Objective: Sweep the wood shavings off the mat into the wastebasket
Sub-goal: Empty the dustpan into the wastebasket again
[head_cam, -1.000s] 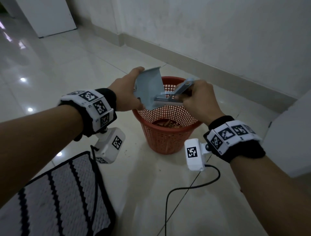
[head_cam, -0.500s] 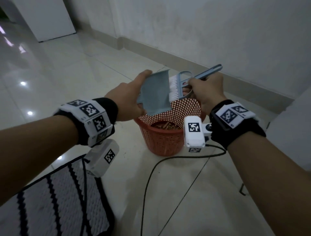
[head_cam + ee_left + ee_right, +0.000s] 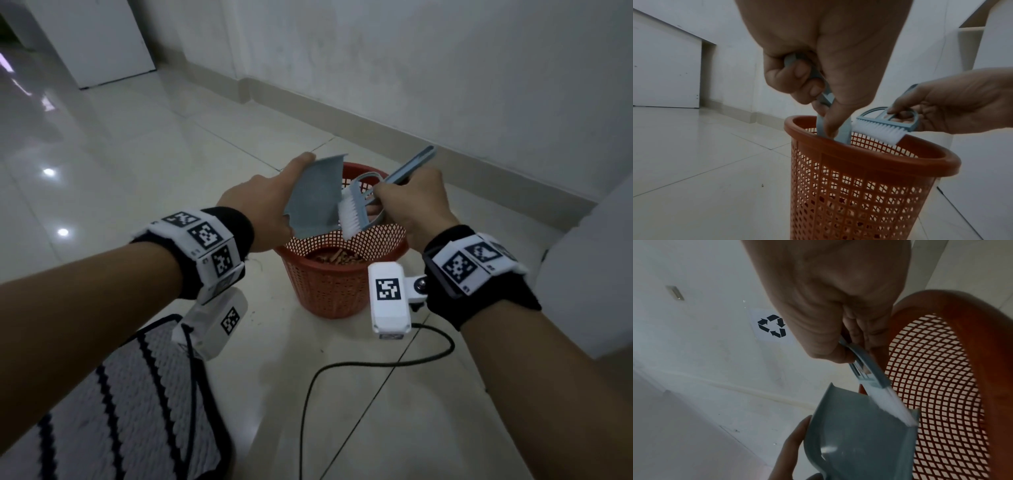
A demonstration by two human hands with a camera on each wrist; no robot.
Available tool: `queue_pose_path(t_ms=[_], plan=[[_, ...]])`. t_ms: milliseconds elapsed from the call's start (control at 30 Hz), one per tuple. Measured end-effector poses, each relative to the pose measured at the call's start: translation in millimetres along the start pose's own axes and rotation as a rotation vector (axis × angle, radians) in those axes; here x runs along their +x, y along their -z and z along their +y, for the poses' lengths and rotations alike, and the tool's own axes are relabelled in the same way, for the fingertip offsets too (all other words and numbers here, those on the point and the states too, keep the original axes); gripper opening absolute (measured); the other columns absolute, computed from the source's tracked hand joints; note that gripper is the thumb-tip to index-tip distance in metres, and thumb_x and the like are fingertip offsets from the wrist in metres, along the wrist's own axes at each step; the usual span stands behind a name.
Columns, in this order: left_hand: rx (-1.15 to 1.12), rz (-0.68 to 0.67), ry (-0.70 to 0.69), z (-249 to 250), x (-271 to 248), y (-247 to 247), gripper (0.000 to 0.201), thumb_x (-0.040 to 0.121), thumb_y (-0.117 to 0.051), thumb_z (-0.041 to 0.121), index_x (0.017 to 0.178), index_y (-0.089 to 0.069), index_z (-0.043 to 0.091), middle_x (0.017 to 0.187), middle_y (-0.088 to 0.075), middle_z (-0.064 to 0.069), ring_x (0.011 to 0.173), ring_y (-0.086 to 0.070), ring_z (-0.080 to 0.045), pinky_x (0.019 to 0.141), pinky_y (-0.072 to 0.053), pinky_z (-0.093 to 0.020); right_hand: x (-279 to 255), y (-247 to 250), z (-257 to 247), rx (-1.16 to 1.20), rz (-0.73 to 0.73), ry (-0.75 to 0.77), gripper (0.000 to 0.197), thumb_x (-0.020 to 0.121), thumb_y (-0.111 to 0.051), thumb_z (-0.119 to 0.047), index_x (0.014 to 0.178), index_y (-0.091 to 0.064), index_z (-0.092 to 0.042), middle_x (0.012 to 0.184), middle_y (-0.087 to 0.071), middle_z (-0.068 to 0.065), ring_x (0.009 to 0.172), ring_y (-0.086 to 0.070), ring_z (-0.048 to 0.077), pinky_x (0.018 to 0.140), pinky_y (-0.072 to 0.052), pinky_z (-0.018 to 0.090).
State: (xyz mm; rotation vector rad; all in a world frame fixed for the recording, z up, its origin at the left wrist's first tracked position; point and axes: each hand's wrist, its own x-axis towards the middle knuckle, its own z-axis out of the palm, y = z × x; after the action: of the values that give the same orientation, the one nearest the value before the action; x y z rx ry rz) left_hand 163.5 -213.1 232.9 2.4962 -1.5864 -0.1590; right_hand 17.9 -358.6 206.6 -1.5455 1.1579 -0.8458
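An orange mesh wastebasket (image 3: 342, 291) stands on the tiled floor with wood shavings (image 3: 337, 257) in its bottom. My left hand (image 3: 263, 209) grips the handle of a grey-blue dustpan (image 3: 315, 198), tilted steeply over the basket's mouth. My right hand (image 3: 414, 202) holds a small brush (image 3: 352, 212) by its grey-blue handle. Its white bristles lie against the pan's lower edge. In the left wrist view the brush (image 3: 877, 129) sits just above the basket rim (image 3: 859, 155). In the right wrist view the bristles (image 3: 884, 402) rest on the dustpan (image 3: 855, 434).
A white mat with black stripes (image 3: 130, 404) lies on the floor at lower left. A black cable (image 3: 342, 366) loops across the tiles in front of the basket. A wall and skirting run behind it, and a white cabinet (image 3: 589, 274) stands at right.
The brush rose to the upper part of the tilted dustpan, then came down to its lower edge over the basket. The left hand kept the pan tilted.
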Motion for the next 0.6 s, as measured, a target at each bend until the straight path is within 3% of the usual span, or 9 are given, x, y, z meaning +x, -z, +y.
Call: queue_pose_path(t_ms=[100, 233, 400, 533, 600], plan=[[-0.030, 0.021, 0.025, -2.7, -0.1, 2.1, 0.098, 0.081, -0.068, 0.024, 0.150, 0.001, 0.040, 0.095, -0.062, -0.013, 0.071, -0.059, -0.031, 0.063, -0.053, -0.038, -2.0, 7.1, 4.6, -0.054, 0.011, 0.020, 0.009, 0.083, -0.066, -0.008, 0.090, -0.063, -0.003, 0.080, -0.072, 0.013, 0.059, -0.073, 0.018, 0.057, -0.062, 0.035], [-0.059, 0.002, -0.006, 1.1, -5.6, 1.4, 0.102, 0.080, -0.070, 0.023, 0.149, 0.002, 0.041, 0.099, -0.063, -0.011, 0.073, -0.061, -0.029, 0.065, -0.057, -0.041, -2.1, 5.9, 0.3, -0.095, 0.114, 0.101, 0.010, 0.079, -0.068, -0.019, 0.081, -0.061, -0.013, 0.080, -0.072, 0.009, 0.067, -0.072, 0.023, 0.062, -0.063, 0.041], [-0.086, 0.028, 0.033, -0.8, -4.7, -3.2, 0.102, 0.081, -0.070, 0.022, 0.151, 0.002, 0.037, 0.097, -0.061, -0.010, 0.074, -0.059, -0.028, 0.064, -0.053, -0.036, -17.8, -4.0, -1.4, -0.117, 0.044, 0.148, 0.005, 0.080, -0.066, -0.015, 0.081, -0.063, -0.011, 0.079, -0.071, 0.007, 0.069, -0.071, 0.022, 0.062, -0.062, 0.043], [-0.359, 0.044, 0.101, -7.2, -7.2, 0.3, 0.105, 0.078, -0.075, 0.022, 0.154, -0.003, 0.029, 0.103, -0.055, -0.002, 0.088, -0.058, -0.022, 0.074, -0.047, -0.030, -33.2, -3.6, -7.5, -0.177, 0.134, 0.414, 0.012, 0.085, -0.065, -0.023, 0.081, -0.071, -0.013, 0.076, -0.072, -0.003, 0.070, -0.068, 0.013, 0.068, -0.059, 0.038], [-0.501, 0.000, 0.126, -6.8, -12.8, 1.9, 0.108, 0.076, -0.077, 0.019, 0.154, -0.003, 0.028, 0.114, -0.058, -0.004, 0.087, -0.062, -0.020, 0.071, -0.050, -0.028, -36.3, -6.8, -13.8, -0.204, 0.180, 0.538, 0.019, 0.089, -0.064, -0.029, 0.085, -0.075, -0.014, 0.075, -0.071, -0.004, 0.070, -0.066, 0.012, 0.065, -0.054, 0.029]])
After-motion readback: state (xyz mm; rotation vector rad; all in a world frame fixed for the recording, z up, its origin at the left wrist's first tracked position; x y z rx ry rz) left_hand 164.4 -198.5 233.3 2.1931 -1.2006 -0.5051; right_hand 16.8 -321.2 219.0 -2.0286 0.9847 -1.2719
